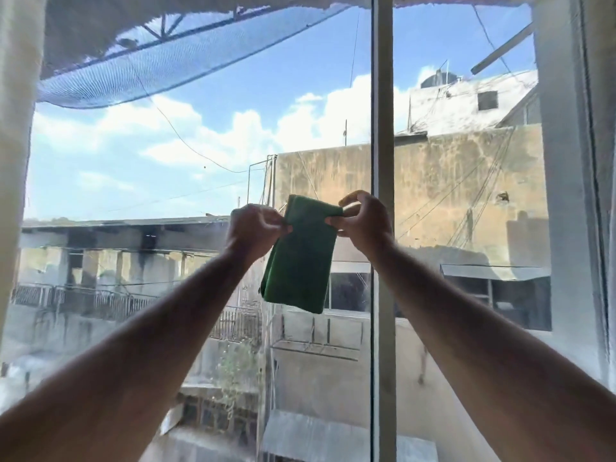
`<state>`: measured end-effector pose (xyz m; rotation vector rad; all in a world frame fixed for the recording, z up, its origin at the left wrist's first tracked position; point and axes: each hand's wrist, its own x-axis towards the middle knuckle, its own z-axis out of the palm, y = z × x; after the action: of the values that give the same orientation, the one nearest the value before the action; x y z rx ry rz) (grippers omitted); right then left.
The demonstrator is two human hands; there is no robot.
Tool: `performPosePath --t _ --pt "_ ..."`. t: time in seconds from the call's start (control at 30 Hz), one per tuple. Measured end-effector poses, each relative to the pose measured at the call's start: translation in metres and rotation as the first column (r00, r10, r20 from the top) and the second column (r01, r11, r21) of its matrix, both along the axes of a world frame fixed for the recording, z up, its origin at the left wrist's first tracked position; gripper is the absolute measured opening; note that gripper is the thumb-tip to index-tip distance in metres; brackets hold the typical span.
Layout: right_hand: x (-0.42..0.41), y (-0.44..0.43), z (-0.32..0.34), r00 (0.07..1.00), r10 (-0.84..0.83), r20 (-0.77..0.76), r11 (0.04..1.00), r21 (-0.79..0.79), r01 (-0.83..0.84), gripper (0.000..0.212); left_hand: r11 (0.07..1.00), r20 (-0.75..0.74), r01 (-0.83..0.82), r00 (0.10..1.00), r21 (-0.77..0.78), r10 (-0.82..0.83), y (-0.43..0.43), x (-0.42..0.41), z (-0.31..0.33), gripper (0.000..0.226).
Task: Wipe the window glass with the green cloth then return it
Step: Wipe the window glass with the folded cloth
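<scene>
A folded green cloth (298, 258) hangs in front of the window glass (166, 155), held up at about the middle of the view. My left hand (255, 230) pinches its upper left edge. My right hand (365, 221) pinches its upper right corner. The cloth droops down and slightly left from the two grips. Both arms are stretched out toward the pane. I cannot tell whether the cloth touches the glass.
A pale vertical window bar (383, 228) runs top to bottom just right of the cloth. A light curtain (16, 128) hangs at the left edge and the white frame (566, 161) stands at the right. Buildings, wires and blue netting lie outside.
</scene>
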<state>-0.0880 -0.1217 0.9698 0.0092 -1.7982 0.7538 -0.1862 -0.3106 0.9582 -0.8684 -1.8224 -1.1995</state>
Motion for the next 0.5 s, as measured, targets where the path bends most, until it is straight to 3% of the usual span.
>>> performPosePath --t 0.17,0.27,0.4,0.5 --pt "-0.041 -0.034 0.014 0.936 -0.304 -0.177 0.915 0.22 0.339 0.033 0.991 0.121 -0.086 0.99 0.102 0.074 0.003 -0.026 0.012 0.011" --pt "-0.069 -0.054 0.0 0.961 -0.238 -0.145 0.918 0.29 0.271 0.016 0.992 0.178 -0.041 0.984 0.117 0.02 0.006 -0.04 0.003 0.015" --pt "-0.098 -0.072 -0.029 0.967 -0.201 -0.154 0.935 0.263 0.237 0.036 0.986 0.149 0.005 0.988 0.167 -0.03 0.002 -0.053 0.0 0.013" --pt "-0.117 -0.079 -0.051 0.96 -0.199 -0.2 0.943 0.229 0.243 0.046 0.984 -0.068 -0.093 0.992 0.149 0.105 -0.004 -0.06 -0.004 0.006"
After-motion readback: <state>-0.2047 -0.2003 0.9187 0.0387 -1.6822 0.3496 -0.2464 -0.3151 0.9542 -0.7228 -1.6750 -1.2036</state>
